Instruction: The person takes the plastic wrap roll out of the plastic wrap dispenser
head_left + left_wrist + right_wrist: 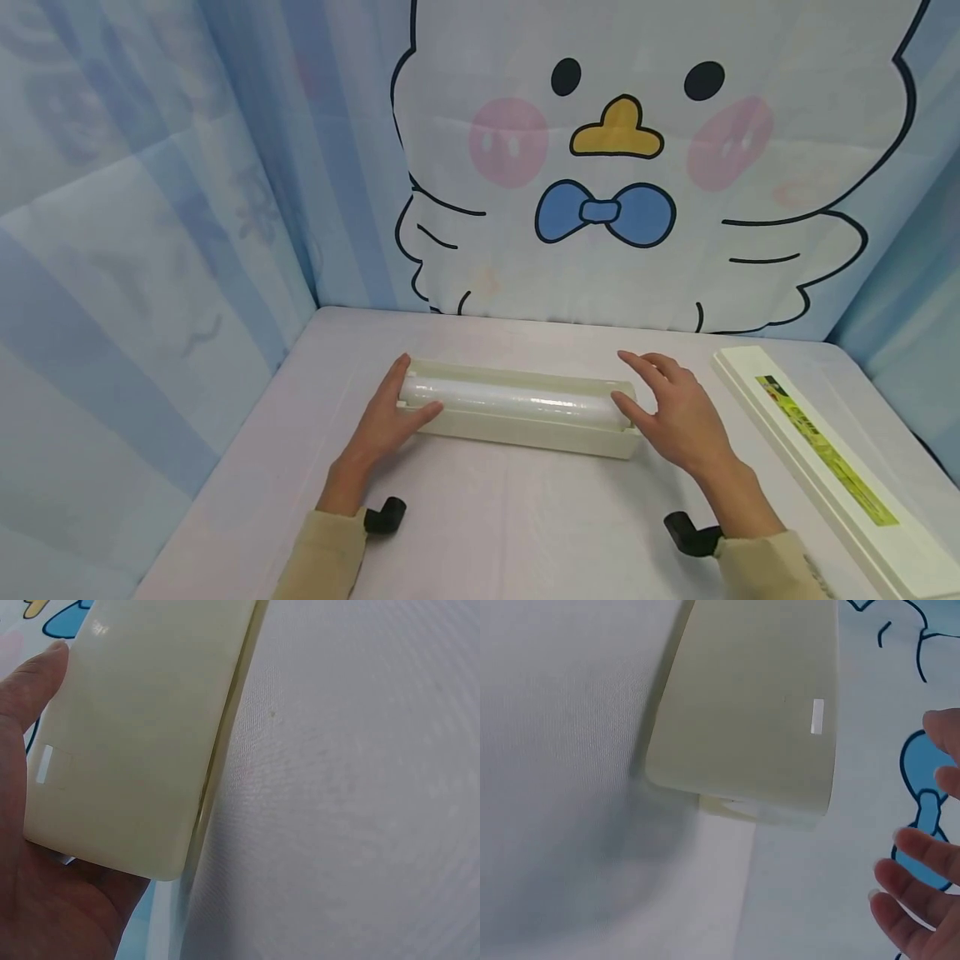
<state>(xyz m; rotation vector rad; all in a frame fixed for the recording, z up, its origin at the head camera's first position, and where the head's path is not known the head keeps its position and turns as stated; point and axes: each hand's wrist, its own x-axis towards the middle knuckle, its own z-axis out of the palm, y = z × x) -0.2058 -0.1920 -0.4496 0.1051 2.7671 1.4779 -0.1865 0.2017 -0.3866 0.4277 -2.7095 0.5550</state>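
A cream plastic dispenser box (525, 437) lies across the middle of the table, its top uncovered. Inside it rests a shiny, clear-white roll of cling film (517, 400). My left hand (390, 421) grips the box's left end, thumb at the front edge and fingers around the far side. In the left wrist view the thumb lies along the edge of the box (142, 742). At the right end my right hand (686, 417) hovers with spread fingers. The right wrist view shows those fingers apart from the box (742, 697).
A long white lid-like piece (810, 467) with a yellow-green label lies at the table's right side. The table (480, 533) has a pale cloth. A curtain (352, 167) with a cartoon bird hangs behind, and more curtain stands at both sides.
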